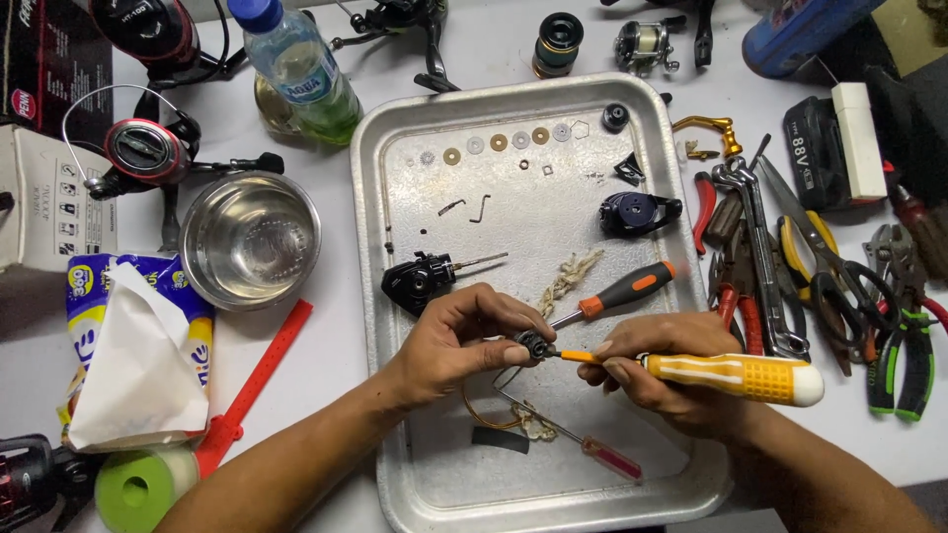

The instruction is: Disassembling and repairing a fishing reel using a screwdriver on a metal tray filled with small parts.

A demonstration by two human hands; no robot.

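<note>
My left hand (456, 341) pinches a small black reel part (534, 343) over the metal tray (390, 178). My right hand (664, 373) grips a yellow-handled screwdriver (750, 377) whose orange-collared tip touches that part. Just behind my fingers an orange-and-black screwdriver (620, 291) rests in the tray. A black reel body (420, 281) with a shaft sits left of it, and a dark blue reel side plate (637, 212) is at the right. A row of small washers (499, 143) runs along the tray's far end. A thin red-handled screwdriver (592, 449) lies near my wrists.
A steel bowl (251, 237), a tissue pack (138, 355), a red strip (259, 380) and a water bottle (296, 64) are left of the tray. Pliers, a wrench and cutters (790, 276) crowd the right side. Spinning reels (143, 148) lie at the far left and top.
</note>
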